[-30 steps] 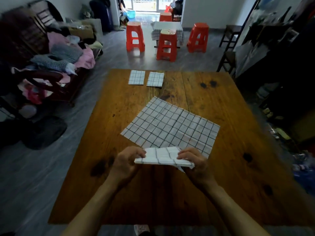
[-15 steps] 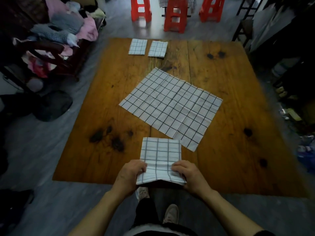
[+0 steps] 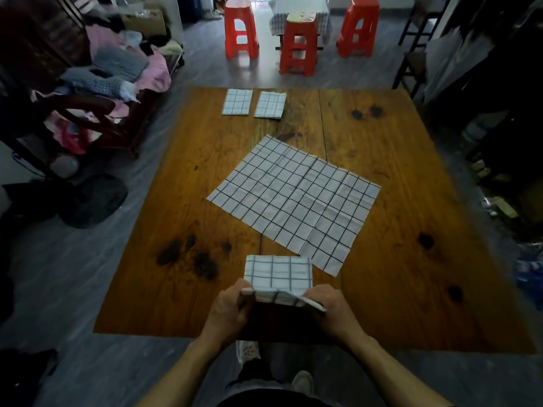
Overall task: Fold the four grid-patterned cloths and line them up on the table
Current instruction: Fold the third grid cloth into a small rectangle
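A partly folded grid cloth [image 3: 279,273] lies at the near edge of the wooden table [image 3: 396,171]. My left hand [image 3: 230,308] grips its near left corner and my right hand [image 3: 330,306] grips its near right corner, lifting the near edge up and over. An unfolded grid cloth [image 3: 293,198] lies spread flat in the middle of the table, its near corner touching the held cloth. Two folded grid cloths sit side by side at the far edge, the left folded cloth [image 3: 237,101] and the right folded cloth [image 3: 269,104].
Three red plastic stools [image 3: 298,44] stand beyond the table. A chair piled with clothes [image 3: 117,71] is at the left. Dark clutter lines the right side. My feet show below the table's near edge.
The held cloth was laid down on the table's near edge, then its near edge was lifted and folded toward the far side. The other cloths have not moved.
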